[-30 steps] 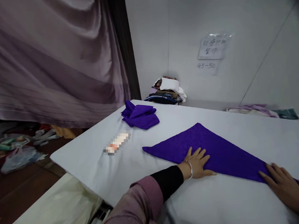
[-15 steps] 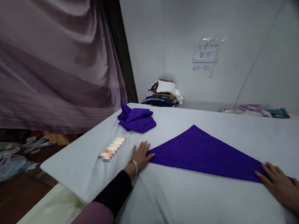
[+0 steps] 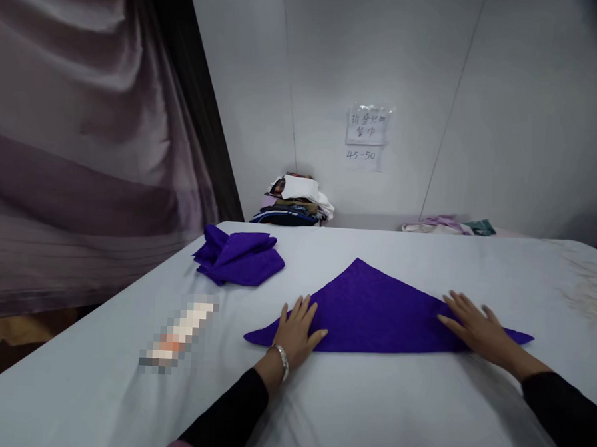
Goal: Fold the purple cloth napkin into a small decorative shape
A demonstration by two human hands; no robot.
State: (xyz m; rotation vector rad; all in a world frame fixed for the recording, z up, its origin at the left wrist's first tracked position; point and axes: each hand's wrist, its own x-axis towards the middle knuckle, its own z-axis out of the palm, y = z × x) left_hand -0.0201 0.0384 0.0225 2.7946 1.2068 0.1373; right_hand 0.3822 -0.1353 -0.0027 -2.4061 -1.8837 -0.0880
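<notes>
A purple cloth napkin (image 3: 378,311), folded into a wide triangle, lies on the white-covered table (image 3: 368,414) with its peak pointing away from me. My left hand (image 3: 297,333) rests flat on its left part, fingers spread, a bracelet at the wrist. On the right part lies my right hand (image 3: 480,330), also with fingers stretched out. The napkin's narrow tips stick out beyond both hands. A second purple cloth (image 3: 239,259) sits crumpled at the back left of the table.
A blurred-out pale item (image 3: 180,334) lies left of my left hand. Beyond the table's far edge are a stack of folded clothes (image 3: 294,200) and a low heap of fabric (image 3: 441,224). A mauve curtain (image 3: 73,138) hangs at the left; a paper sign (image 3: 367,127) is on the wall.
My left hand has moved inward from the napkin's left tip, which now shows. The right hand also sits further in, uncovering the right tip. The view has turned to the right.
</notes>
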